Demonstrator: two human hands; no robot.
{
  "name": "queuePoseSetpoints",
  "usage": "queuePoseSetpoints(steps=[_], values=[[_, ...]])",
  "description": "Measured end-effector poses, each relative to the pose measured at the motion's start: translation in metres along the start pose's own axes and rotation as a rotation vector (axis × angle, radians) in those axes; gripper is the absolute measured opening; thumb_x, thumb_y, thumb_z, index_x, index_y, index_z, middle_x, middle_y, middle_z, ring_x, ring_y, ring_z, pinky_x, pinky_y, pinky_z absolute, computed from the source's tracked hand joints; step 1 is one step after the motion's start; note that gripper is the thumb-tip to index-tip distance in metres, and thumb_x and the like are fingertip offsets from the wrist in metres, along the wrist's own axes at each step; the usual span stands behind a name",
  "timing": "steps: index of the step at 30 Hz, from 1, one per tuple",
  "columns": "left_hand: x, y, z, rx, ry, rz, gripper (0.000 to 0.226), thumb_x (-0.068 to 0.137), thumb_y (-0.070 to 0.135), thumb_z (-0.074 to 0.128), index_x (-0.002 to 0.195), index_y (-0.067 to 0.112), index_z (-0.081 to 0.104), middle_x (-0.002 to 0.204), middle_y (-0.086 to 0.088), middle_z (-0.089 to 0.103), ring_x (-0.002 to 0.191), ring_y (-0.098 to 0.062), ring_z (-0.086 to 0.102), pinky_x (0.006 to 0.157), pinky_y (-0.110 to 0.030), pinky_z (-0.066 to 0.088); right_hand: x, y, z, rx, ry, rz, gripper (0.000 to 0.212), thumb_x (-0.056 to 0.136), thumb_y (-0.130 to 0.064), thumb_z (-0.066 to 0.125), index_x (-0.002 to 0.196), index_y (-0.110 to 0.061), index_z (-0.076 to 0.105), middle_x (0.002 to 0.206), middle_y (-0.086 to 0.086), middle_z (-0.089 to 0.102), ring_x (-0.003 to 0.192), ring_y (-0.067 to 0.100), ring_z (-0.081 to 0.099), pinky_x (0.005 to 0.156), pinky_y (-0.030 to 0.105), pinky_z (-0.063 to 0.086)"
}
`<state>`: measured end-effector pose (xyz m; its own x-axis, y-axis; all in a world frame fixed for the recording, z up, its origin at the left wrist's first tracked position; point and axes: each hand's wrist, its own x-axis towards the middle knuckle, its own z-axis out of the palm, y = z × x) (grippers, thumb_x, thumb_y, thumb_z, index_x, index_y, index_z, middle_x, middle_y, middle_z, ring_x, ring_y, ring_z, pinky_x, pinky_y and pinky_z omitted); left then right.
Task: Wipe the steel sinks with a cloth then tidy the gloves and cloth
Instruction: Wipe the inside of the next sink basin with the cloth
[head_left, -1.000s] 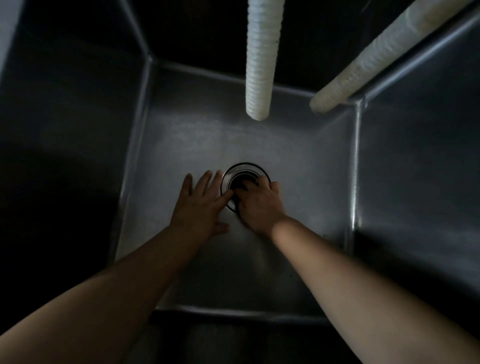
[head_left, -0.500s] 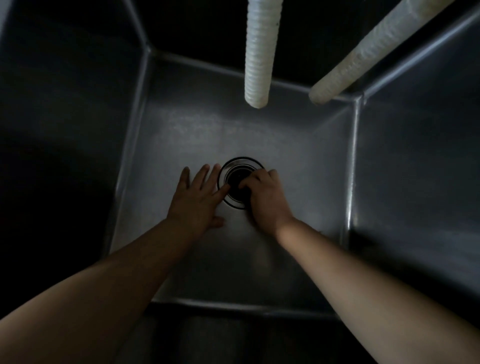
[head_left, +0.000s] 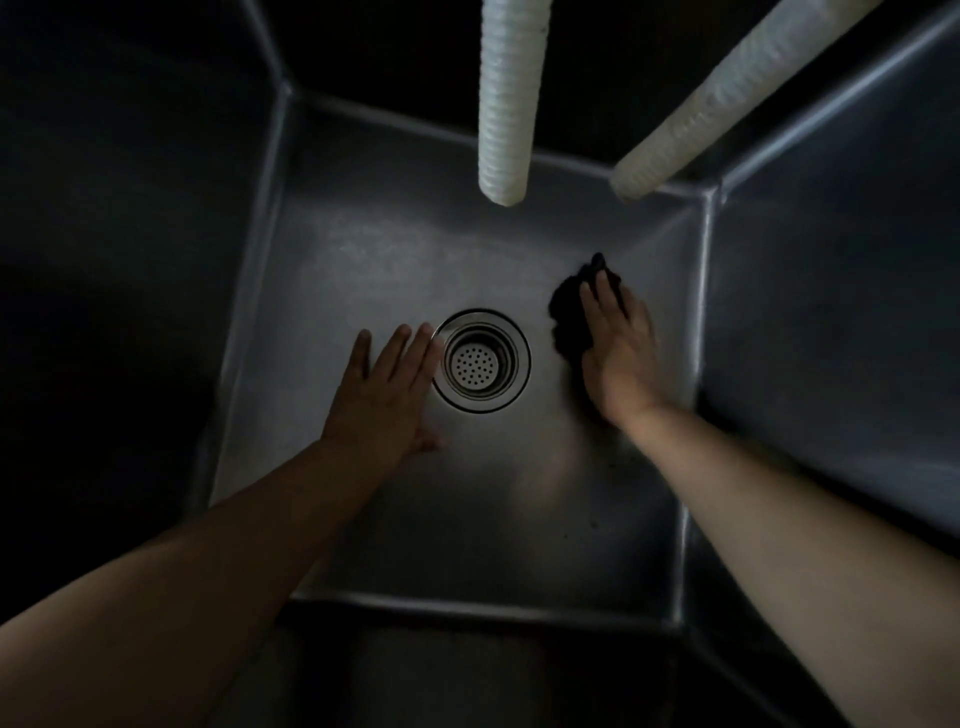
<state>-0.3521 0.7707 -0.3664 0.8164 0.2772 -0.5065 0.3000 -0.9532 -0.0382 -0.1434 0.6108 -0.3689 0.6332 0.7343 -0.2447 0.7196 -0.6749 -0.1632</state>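
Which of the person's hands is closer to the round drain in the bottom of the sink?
The left hand. Its fingertips reach the rim of the drain from the left. The right hand lies flat on a dark cloth, off to the drain's right with bare steel between.

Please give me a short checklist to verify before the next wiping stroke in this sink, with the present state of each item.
1. Dark cloth under right hand: ok.
2. Right hand presses with straight fingers: ok.
3. Left hand flat on sink floor, beside the drain: ok.
4. Drain strainer uncovered: ok.
5. Two white hoses hang above the hands, apart from them: ok.
6. Floor wiped clean: cannot tell, too dark.
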Motion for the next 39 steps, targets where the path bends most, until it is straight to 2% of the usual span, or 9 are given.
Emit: queuePoseSetpoints(steps=[2,6,12,17,22,27,32,36,39], values=[[-0.002,0.000,0.000,-0.036,0.004,-0.009,0.107,0.083,0.070,0.040,0.145,0.009,-0.022,0.155,-0.011,-0.023,0.144,-0.027,-0.016,0.115,-0.052,-0.008,-0.025,-0.013,0.009,0.002,-0.042,-0.017,0.074,0.082,-0.010,0.053,0.148,-0.015,0.023,0.157,0.010,0.013,0.144,0.034,0.009,0.117,0.041,0.005],[-0.009,0.002,-0.001,-0.129,0.016,-0.085,0.107,0.082,0.069,0.042,0.146,0.008,-0.019,0.156,-0.012,-0.021,0.144,-0.027,-0.017,0.116,-0.049,-0.008,-0.094,-0.047,0.029,-0.108,-0.109,-0.245,0.077,0.071,-0.034,0.068,0.141,-0.018,0.041,0.148,0.017,0.034,0.134,0.047,0.031,0.106,0.058,0.025],[-0.021,-0.001,0.007,-0.262,-0.082,-0.125,0.127,0.068,0.079,0.050,0.144,0.010,-0.024,0.152,-0.014,-0.029,0.140,-0.029,-0.027,0.111,-0.051,-0.017,-0.116,-0.043,0.033,-0.335,-0.205,-0.710,0.080,0.071,-0.064,0.062,0.139,-0.028,0.043,0.146,0.004,0.042,0.133,0.036,0.037,0.104,0.058,0.031],[-0.015,-0.014,0.010,-0.279,-0.233,-0.050,0.145,0.054,0.083,0.058,0.124,0.015,-0.049,0.121,-0.008,-0.065,0.111,-0.025,-0.061,0.090,-0.047,-0.042,-0.051,-0.004,0.022,-0.289,-0.147,-0.473,0.084,0.070,-0.058,0.069,0.141,-0.022,0.041,0.146,0.011,0.040,0.132,0.041,0.037,0.105,0.060,0.023],[-0.014,-0.018,0.008,-0.303,-0.290,-0.031,0.144,0.054,0.083,0.056,0.114,0.022,-0.059,0.121,-0.005,-0.066,0.109,-0.022,-0.062,0.084,-0.042,-0.047,0.046,0.035,-0.002,-0.292,-0.147,-0.168,0.080,0.085,-0.062,0.035,0.150,-0.027,0.004,0.159,0.005,0.003,0.144,0.031,-0.001,0.114,0.045,-0.003],[-0.013,-0.020,0.004,-0.301,-0.334,-0.038,0.148,0.051,0.079,0.062,0.111,0.024,-0.061,0.119,-0.004,-0.067,0.108,-0.020,-0.063,0.082,-0.042,-0.048,0.098,0.058,-0.033,-0.531,-0.097,0.058,0.076,0.089,-0.062,0.019,0.151,-0.020,0.004,0.159,0.007,0.004,0.144,0.029,-0.010,0.114,0.052,-0.010],[-0.016,-0.020,-0.004,-0.298,-0.370,-0.035,0.148,0.051,0.078,0.062,0.109,0.023,-0.062,0.116,-0.004,-0.068,0.105,-0.020,-0.065,0.083,-0.043,-0.046,0.040,0.032,-0.030,-0.298,-0.196,0.165,0.073,0.096,-0.048,0.029,0.150,-0.013,-0.005,0.158,0.009,-0.013,0.143,0.031,-0.016,0.115,0.046,-0.009],[-0.019,-0.020,-0.006,-0.311,-0.368,-0.036,0.147,0.051,0.080,0.062,0.110,0.023,-0.060,0.116,-0.003,-0.068,0.106,-0.020,-0.064,0.085,-0.044,-0.044,-0.048,0.003,-0.005,-0.244,-0.359,0.185,0.081,0.094,-0.054,0.029,0.146,-0.012,-0.018,0.153,0.013,-0.026,0.140,0.037,-0.022,0.113,0.047,-0.011],[-0.020,-0.020,-0.005,-0.327,-0.363,-0.029,0.146,0.052,0.078,0.063,0.110,0.024,-0.060,0.114,-0.001,-0.070,0.105,-0.018,-0.065,0.097,-0.047,-0.035,-0.115,-0.028,0.017,-0.212,-0.543,0.051,0.090,0.091,-0.057,0.033,0.142,-0.012,-0.025,0.148,0.016,-0.034,0.130,0.040,-0.039,0.107,0.048,-0.023]])
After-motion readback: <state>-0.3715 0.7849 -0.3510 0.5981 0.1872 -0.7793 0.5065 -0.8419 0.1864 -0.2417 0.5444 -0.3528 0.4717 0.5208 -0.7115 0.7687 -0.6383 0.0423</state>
